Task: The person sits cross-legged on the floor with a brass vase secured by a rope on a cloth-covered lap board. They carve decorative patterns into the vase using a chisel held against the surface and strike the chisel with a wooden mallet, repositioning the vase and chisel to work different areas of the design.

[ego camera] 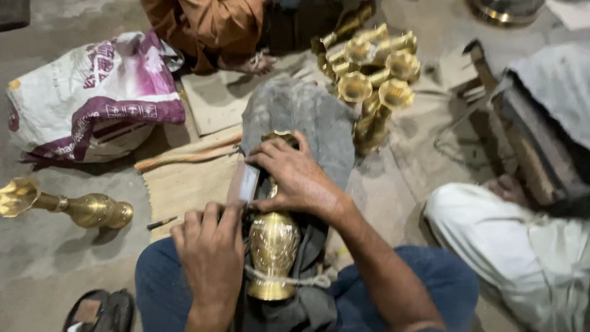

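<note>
On the floor (55, 246), between the person's knees, a grey cloth (307, 117) carries a brass vase (273, 246) lying lengthwise, a cord round its foot. To work it well, I judge the vase must stay pinned while the flat strip (247, 182) rubs evenly. The right hand (295, 175) curls closed over the vase's neck; the left hand (209, 246) pinches the strip's lower end, fingers bent.

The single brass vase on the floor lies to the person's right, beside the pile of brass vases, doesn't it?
Not quite: in the head view the single brass vase lies to the person's left, below the white-and-purple sack; the pile of brass vases sits ahead to the right.
</note>
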Demonstrator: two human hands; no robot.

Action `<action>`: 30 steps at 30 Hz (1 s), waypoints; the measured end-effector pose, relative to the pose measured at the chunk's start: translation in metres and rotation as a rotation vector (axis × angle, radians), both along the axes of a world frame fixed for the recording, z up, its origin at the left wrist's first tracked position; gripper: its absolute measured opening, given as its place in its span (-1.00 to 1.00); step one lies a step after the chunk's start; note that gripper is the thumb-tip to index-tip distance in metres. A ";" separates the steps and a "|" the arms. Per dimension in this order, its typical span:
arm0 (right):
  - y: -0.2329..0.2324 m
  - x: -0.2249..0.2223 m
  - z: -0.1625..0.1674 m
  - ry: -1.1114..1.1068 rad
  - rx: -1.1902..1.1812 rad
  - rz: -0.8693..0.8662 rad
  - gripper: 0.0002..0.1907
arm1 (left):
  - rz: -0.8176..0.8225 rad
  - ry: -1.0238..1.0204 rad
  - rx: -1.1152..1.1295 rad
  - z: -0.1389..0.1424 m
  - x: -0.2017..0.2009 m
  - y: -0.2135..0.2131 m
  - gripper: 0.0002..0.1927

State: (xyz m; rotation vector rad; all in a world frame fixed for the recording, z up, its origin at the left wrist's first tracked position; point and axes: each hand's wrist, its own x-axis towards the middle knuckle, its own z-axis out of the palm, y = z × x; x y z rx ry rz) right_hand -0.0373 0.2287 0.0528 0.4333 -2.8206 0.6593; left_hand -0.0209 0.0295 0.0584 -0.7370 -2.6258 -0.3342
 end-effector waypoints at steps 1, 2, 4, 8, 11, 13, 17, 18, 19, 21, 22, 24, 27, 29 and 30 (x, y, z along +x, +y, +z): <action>0.000 0.000 0.000 0.005 -0.006 -0.002 -0.16 | 0.006 -0.011 -0.022 0.001 0.001 0.000 -0.73; 0.000 0.000 -0.001 0.011 -0.004 0.006 -0.16 | -0.025 -0.001 -0.018 0.002 0.000 0.000 -0.73; 0.000 0.000 -0.001 0.007 -0.008 0.009 -0.15 | -0.063 0.043 0.027 0.001 -0.003 0.003 -0.73; -0.001 0.000 -0.002 0.002 -0.012 -0.004 -0.13 | -0.017 -0.010 0.017 -0.005 -0.001 -0.001 -0.73; -0.001 0.000 -0.003 0.035 0.016 0.014 -0.07 | -0.018 0.021 0.008 -0.011 -0.001 -0.003 -0.72; -0.001 0.000 -0.004 -0.003 -0.002 -0.002 -0.11 | -0.027 0.008 0.029 -0.011 0.000 -0.003 -0.76; -0.002 -0.003 -0.004 0.010 -0.009 -0.007 -0.06 | -0.007 0.001 0.020 -0.007 0.000 -0.003 -0.72; -0.002 -0.002 -0.004 0.003 -0.008 -0.006 -0.08 | 0.008 -0.002 0.021 -0.006 0.001 -0.003 -0.72; -0.001 -0.002 -0.003 -0.005 -0.001 -0.005 -0.11 | 0.021 -0.006 0.028 -0.005 0.000 -0.003 -0.72; -0.001 0.000 -0.002 -0.007 -0.006 -0.016 -0.13 | 0.005 0.021 -0.011 -0.005 -0.002 -0.001 -0.74; -0.001 0.001 -0.001 0.000 -0.010 -0.009 -0.13 | 0.015 0.023 -0.029 -0.005 -0.002 -0.001 -0.75; -0.001 0.001 0.000 0.031 0.001 0.012 -0.13 | 0.010 0.005 -0.003 -0.005 -0.002 -0.001 -0.73; -0.002 0.000 -0.001 0.027 0.001 0.008 -0.14 | 0.017 -0.025 0.033 -0.004 0.000 -0.003 -0.74; -0.002 0.000 -0.002 -0.022 0.017 -0.019 -0.12 | 0.030 -0.014 0.033 -0.003 0.001 -0.003 -0.76; -0.002 0.000 -0.002 0.001 0.002 -0.017 -0.13 | 0.040 -0.008 0.015 -0.004 0.001 -0.004 -0.77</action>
